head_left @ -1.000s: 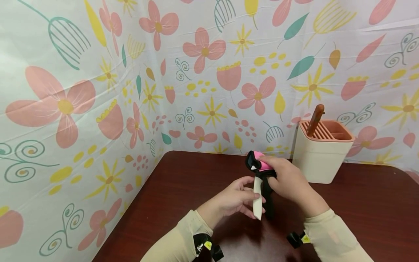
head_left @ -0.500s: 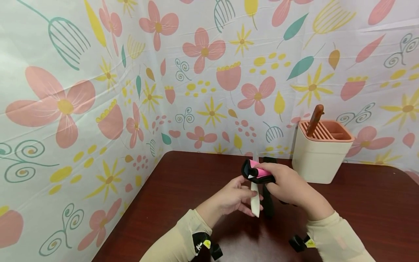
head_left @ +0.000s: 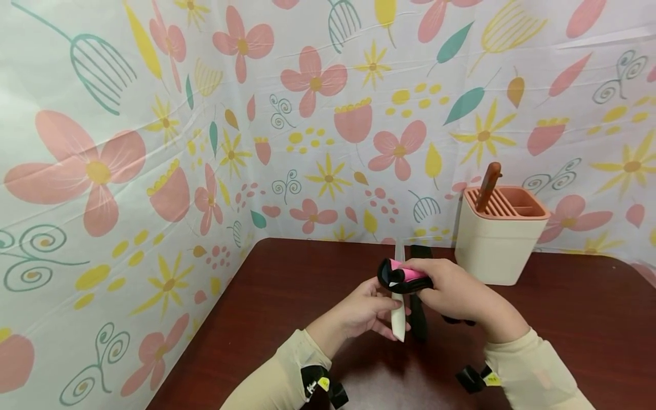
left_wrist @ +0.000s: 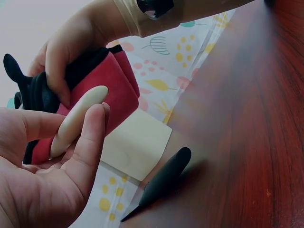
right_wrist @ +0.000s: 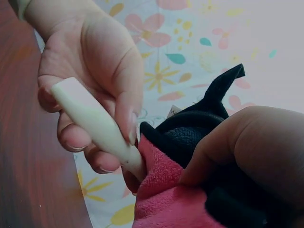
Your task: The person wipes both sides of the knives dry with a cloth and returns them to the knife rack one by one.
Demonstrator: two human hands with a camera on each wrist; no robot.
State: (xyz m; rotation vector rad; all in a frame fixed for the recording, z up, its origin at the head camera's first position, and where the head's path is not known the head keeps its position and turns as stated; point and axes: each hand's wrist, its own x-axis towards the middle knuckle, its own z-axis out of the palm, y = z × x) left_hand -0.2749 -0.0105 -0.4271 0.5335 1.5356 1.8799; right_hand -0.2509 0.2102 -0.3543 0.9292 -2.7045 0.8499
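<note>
My left hand (head_left: pixel 376 310) pinches the white handle (head_left: pixel 398 320) of a knife between thumb and fingers. Its pale blade (head_left: pixel 400 248) points to the back wall and shows beyond a pink-and-black cloth (right_wrist: pixel 164 183). That cloth, fuzzy pink with black edging, is gripped by my right hand (head_left: pixel 453 287) and wraps over the knife where handle meets blade. In the right wrist view, the white handle (right_wrist: pixel 97 123) runs in under the cloth's pink edge. A second knife with a black handle (left_wrist: pixel 166 175) lies on the table just right of the white one, partly covered by the cloth in the head view.
On the back right of the dark red-brown table (head_left: pixel 287 285) stands a cream knife block (head_left: pixel 499 245) with a slotted orange top. A brown handle (head_left: pixel 488 185) sticks up from one slot. Flower-printed sheets (head_left: pixel 318 142) enclose the back and left sides.
My right hand has drawn the cloth along the blade toward the handle, uncovering the blade's far end. The black knife's far end shows too. My left hand keeps its hold.
</note>
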